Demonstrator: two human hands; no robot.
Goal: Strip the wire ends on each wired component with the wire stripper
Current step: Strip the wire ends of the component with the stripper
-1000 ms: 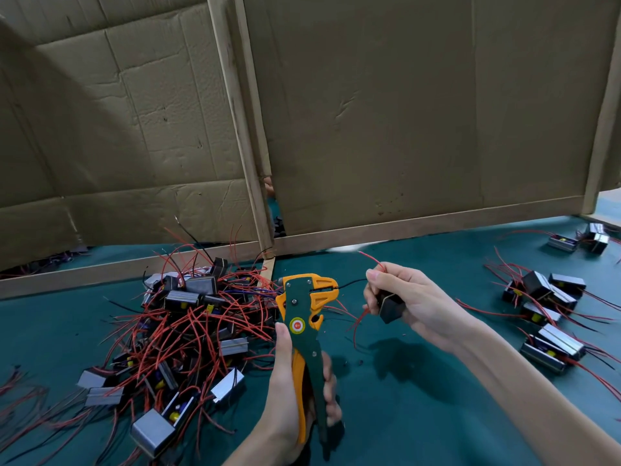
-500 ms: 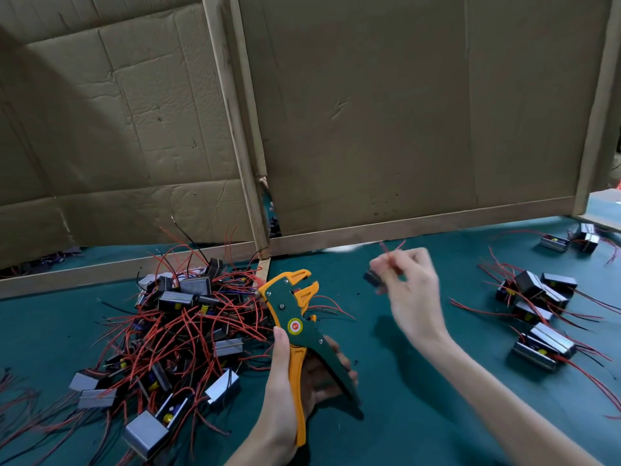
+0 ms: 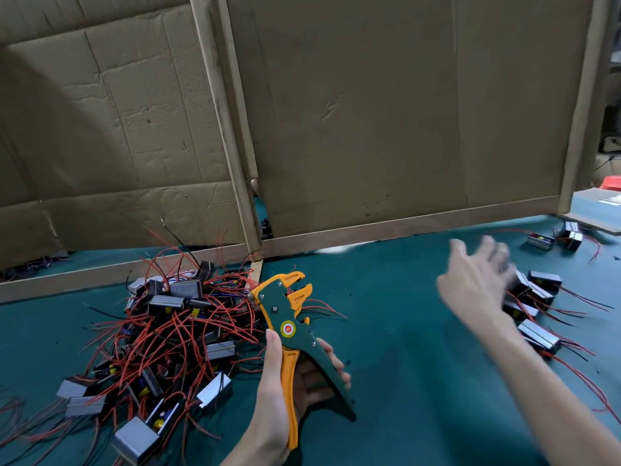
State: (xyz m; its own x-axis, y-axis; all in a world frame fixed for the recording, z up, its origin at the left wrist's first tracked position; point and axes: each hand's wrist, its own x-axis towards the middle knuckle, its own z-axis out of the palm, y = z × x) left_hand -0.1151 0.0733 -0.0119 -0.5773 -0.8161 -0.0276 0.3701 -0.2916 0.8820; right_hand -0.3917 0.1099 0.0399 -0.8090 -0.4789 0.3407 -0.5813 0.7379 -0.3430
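Observation:
My left hand (image 3: pixel 285 381) grips the green and orange wire stripper (image 3: pixel 289 331) by its handles, which are spread apart, jaws pointing up. My right hand (image 3: pixel 477 284) is blurred above the table at the right, fingers spread, beside a small group of wired components (image 3: pixel 534 304); I see nothing held in it. A big heap of grey box components with tangled red wires (image 3: pixel 168 331) lies to the left of the stripper.
Cardboard panels with wooden frames (image 3: pixel 369 129) stand upright behind the green table mat (image 3: pixel 403 381). Two more components (image 3: pixel 554 238) lie at the far right. Loose red wires (image 3: pixel 20 428) trail off at the lower left.
My right hand carried a component to the right, away from the stripper, and now hangs open by the right group. The stripper's handles opened and the tool tilted left.

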